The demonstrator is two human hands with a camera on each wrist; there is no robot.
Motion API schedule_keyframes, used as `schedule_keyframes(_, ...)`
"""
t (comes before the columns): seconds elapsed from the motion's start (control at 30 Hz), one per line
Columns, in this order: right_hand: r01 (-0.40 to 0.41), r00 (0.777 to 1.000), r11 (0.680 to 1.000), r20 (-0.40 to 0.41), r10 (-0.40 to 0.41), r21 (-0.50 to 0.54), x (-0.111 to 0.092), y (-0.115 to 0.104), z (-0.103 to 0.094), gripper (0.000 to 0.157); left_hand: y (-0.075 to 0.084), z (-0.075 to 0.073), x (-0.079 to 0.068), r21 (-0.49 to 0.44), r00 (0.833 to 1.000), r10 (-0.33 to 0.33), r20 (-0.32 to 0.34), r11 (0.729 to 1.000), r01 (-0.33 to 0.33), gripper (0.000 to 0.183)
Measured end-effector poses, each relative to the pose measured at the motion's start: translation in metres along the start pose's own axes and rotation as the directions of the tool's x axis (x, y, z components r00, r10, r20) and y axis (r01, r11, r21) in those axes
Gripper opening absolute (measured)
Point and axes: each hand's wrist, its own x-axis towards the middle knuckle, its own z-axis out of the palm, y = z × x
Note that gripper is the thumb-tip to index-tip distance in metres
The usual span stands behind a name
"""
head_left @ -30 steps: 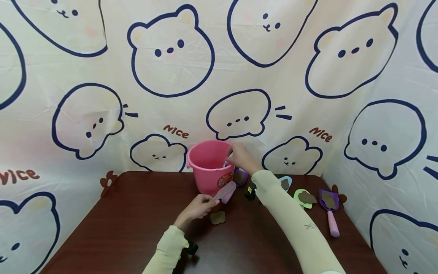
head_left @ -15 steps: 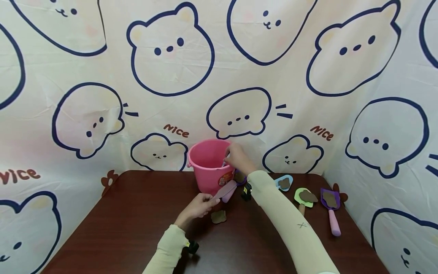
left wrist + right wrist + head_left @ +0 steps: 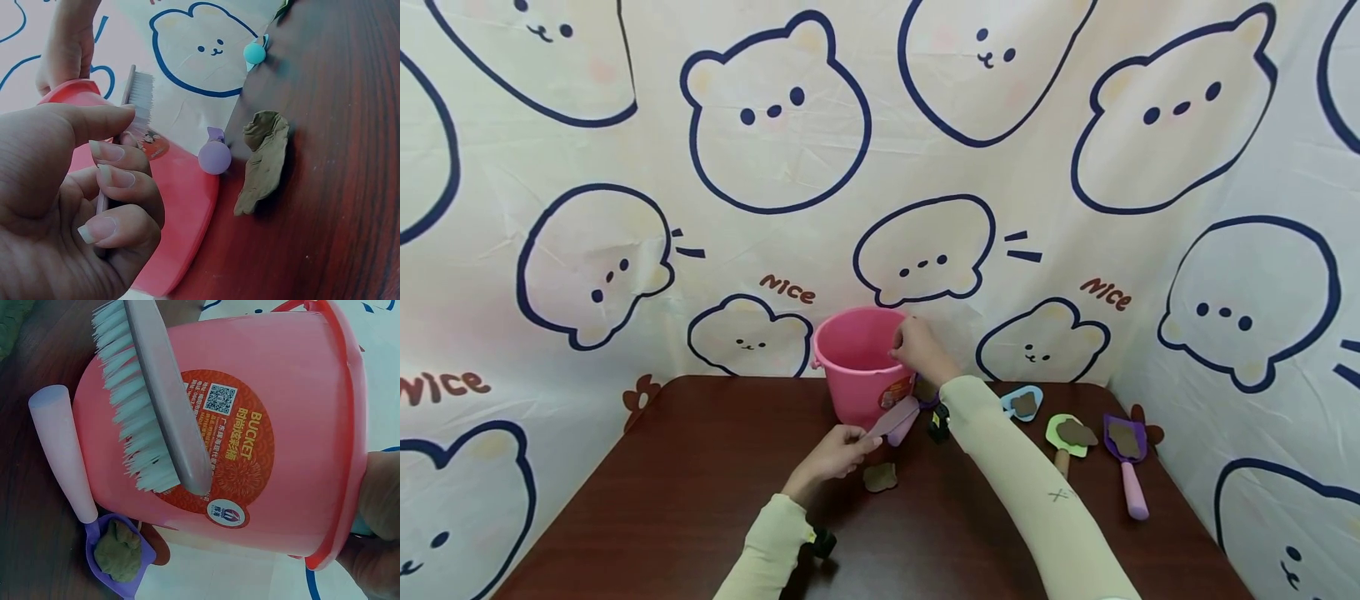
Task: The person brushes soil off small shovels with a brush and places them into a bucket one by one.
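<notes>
My left hand (image 3: 831,454) grips a brush (image 3: 165,394) with white bristles and a mauve back, held up in front of the pink bucket (image 3: 857,387). In the left wrist view the fingers curl round the brush's handle. My right hand (image 3: 921,348) is at the bucket's right rim, fingers curled over the opening. A sliver of light blue (image 3: 361,526) shows between those fingers in the right wrist view; the rest of that thing is hidden behind the bucket wall. A brown clay-like lump (image 3: 880,477) lies on the table just right of the left hand.
A purple shovel (image 3: 147,557) with a brown lump on it lies against the bucket's right side. Further right lie a blue shovel (image 3: 1036,392), a green shovel (image 3: 1052,425) and another purple shovel (image 3: 1138,429), each bearing a brown lump. A patterned cloth (image 3: 1045,250) hangs behind the table.
The right hand has shifted slightly left at the rim, and the pale piece seen below its fingers earlier is out of sight in the head view. The left hand and brush stay in place.
</notes>
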Motion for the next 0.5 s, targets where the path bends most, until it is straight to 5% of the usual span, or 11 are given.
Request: schedule_keyframes(0.5, 0.060, 0.997, 0.998, -0.044, -0.059, 0.027, -0.003, 0.012, 0.003, 0.018, 0.000, 0.001, 0.000, 0.035, 1.000, 0.020, 0.001, 0.999, -0.020, 0.035)
